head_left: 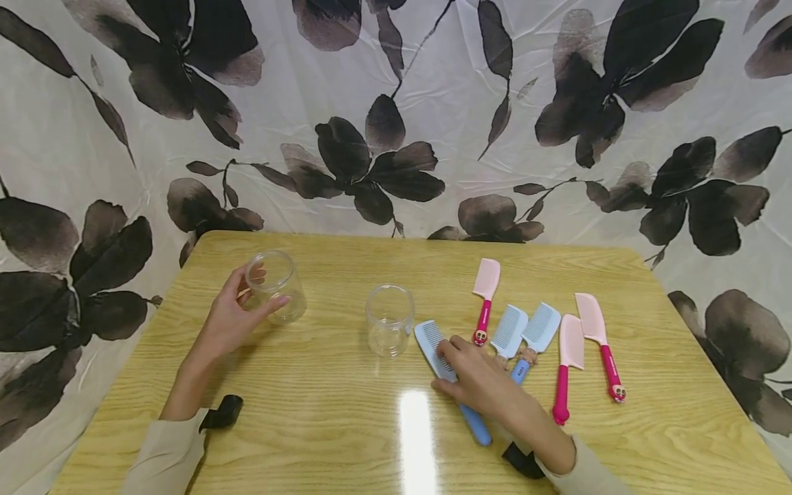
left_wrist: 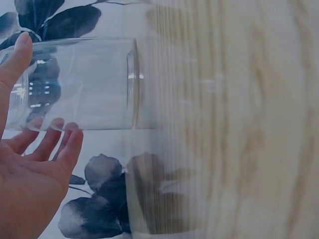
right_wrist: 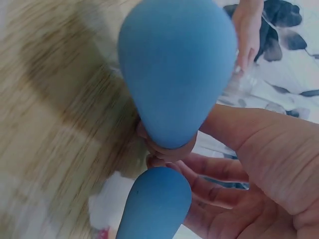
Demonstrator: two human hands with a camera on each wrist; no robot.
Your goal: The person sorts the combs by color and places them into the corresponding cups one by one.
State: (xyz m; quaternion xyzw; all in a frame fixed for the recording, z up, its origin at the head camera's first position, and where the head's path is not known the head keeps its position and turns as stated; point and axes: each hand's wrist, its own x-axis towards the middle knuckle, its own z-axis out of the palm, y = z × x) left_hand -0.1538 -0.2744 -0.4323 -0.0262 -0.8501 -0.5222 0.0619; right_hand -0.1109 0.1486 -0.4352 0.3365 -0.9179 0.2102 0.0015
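At the left of the table, my left hand (head_left: 235,316) grips a clear glass jar (head_left: 291,292), thumb on its near side and fingers behind. The left wrist view shows the jar (left_wrist: 94,82) with its base towards the wood and the fingertips (left_wrist: 72,127) against its wall. My right hand (head_left: 479,378) pinches a blue comb (head_left: 433,344) near where its teeth meet the handle. Seen from the right wrist, the comb's rounded blue handle (right_wrist: 177,64) fills much of the view, and a second blue handle (right_wrist: 157,201) lies below it.
A second glass jar (head_left: 390,330) stands mid-table, just left of the held comb. Two more blue combs (head_left: 509,328) lie right of the hand, partly covered. Several pink combs (head_left: 570,344) with dark pink handles lie around them. A floral cloth (head_left: 396,124) hangs behind the table (head_left: 297,426).
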